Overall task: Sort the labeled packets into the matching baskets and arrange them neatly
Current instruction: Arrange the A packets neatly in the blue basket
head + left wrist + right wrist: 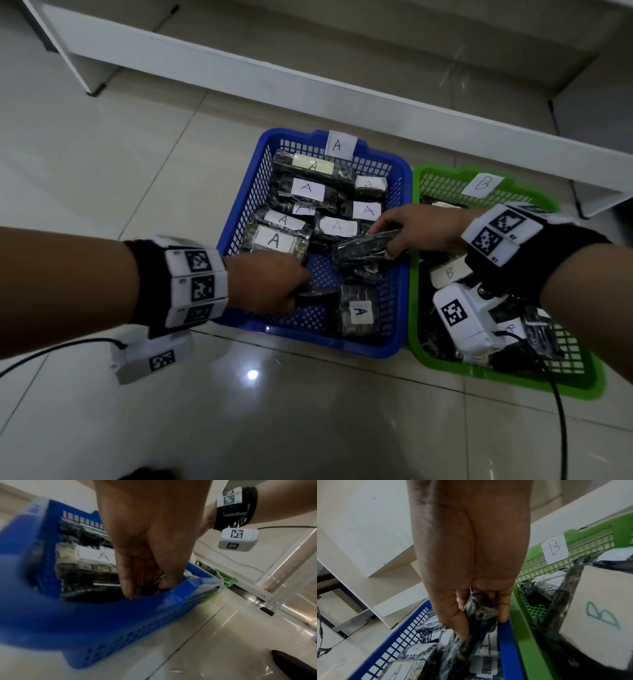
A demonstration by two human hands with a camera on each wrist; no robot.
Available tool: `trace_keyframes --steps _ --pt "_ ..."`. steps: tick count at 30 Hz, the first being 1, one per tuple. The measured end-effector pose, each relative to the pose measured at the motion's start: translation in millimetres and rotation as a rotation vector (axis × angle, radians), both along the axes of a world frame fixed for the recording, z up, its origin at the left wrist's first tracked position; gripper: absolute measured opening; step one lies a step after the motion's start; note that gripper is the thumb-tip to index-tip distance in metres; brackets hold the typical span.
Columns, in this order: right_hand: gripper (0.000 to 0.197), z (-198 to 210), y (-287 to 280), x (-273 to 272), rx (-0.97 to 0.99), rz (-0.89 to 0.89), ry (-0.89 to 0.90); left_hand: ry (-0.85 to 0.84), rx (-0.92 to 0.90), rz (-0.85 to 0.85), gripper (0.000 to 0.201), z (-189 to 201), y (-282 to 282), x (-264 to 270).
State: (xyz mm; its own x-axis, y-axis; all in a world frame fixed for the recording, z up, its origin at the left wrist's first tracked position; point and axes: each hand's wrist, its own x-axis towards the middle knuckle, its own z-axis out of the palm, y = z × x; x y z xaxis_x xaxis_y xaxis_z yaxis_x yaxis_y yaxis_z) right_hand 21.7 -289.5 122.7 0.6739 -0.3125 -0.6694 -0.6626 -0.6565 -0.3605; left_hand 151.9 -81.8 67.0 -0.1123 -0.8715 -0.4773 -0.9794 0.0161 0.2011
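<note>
A blue basket (308, 339) tagged A (337, 145) holds several dark wrapped packets with white A labels (274, 240). Beside it on the right, a green basket (513, 380) tagged B (481, 185) holds packets marked B (448, 272). My left hand (301, 287) is inside the blue basket's front left and pinches a dark packet (317, 294), which lies low near the rim (149, 589). My right hand (387, 236) reaches over from the green basket and grips another dark packet (366, 246) above the blue basket's right side. That packet's label is hidden (479, 615).
Both baskets stand side by side on a glossy tiled floor (308, 428). A white shelf frame (308, 82) runs along the back, close behind them. Black cables trail from both wrist cameras (51, 346). A packet with an A label (358, 310) lies at the blue basket's front.
</note>
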Motion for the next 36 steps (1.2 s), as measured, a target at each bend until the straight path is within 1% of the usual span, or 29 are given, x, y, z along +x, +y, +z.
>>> trace_keyframes --steps 1,3,5,8,10,11,13,15,17,19,21,23,24,26,28,30,32,34,36 --pt "0.033 1.2 1.0 0.6 0.010 -0.010 -0.009 -0.062 -0.030 -0.063 0.029 4.7 2.1 5.2" --pt "0.027 2.0 2.1 1.7 0.028 -0.028 -0.023 -0.199 -0.094 -0.248 0.031 8.5 7.5 15.4" --pt "0.027 2.8 2.3 3.4 0.033 -0.039 -0.026 -0.260 -0.104 -0.376 0.032 8.0 13.1 22.4" --pt "0.026 3.3 2.8 4.9 0.042 -0.042 -0.021 -0.274 -0.042 -0.433 0.033 3.1 19.5 23.0" --pt "0.026 3.9 4.6 5.9 0.046 -0.078 -0.034 -0.271 -0.010 -0.437 0.035 -2.8 21.5 21.6" --pt "0.029 3.9 6.1 6.5 0.082 -0.122 -0.042 -0.269 -0.009 -0.433 0.036 -5.1 21.7 21.7" --pt "0.035 3.6 9.7 7.5 0.265 -0.286 -0.039 -0.256 -0.035 -0.404 0.036 -8.1 21.1 23.6" --pt "0.035 2.8 10.5 7.3 0.399 -0.421 -0.033 -0.213 -0.051 -0.315 0.038 -6.9 18.0 26.9" --pt "0.035 0.4 10.9 6.7 0.446 -0.467 -0.029 -0.168 -0.036 -0.200 0.035 -0.3 12.8 31.5" --pt "0.037 -2.2 11.7 6.1 0.484 -0.478 -0.004 -0.111 -0.044 -0.127 0.026 8.1 7.5 40.1" --pt "0.034 -3.6 13.2 5.5 0.510 -0.452 0.026 -0.058 -0.084 -0.067 0.018 18.2 3.7 52.5" --pt "0.022 -3.5 16.0 5.8 0.509 -0.386 0.042 -0.048 -0.187 -0.016 0.018 25.4 1.4 67.7" --pt "0.019 -4.2 16.8 6.5 0.500 -0.358 0.039 -0.050 -0.248 0.011 0.021 28.0 1.1 74.9" --pt "0.031 -6.9 17.3 8.7 0.505 -0.345 0.038 -0.030 -0.365 0.060 0.029 31.1 2.2 87.5" --pt "0.038 -9.1 18.3 11.3 0.549 -0.341 0.063 0.003 -0.439 0.059 0.029 31.2 5.1 96.2" --pt "0.034 -10.5 21.0 13.9 0.566 -0.327 0.071 0.023 -0.469 -0.019 0.027 30.4 9.9 98.4" --pt "0.026 -10.3 21.9 15.4 0.534 -0.307 0.050 -0.001 -0.462 -0.156 0.027 28.0 15.5 92.4" --pt "0.027 -9.5 19.5 15.1 0.510 -0.287 0.052 -0.034 -0.433 -0.295 0.026 20.3 21.7 79.8" --pt "0.029 -7.6 14.9 14.5 0.501 -0.274 0.076 -0.052 -0.414 -0.387 0.026 12.7 26.3 69.0"
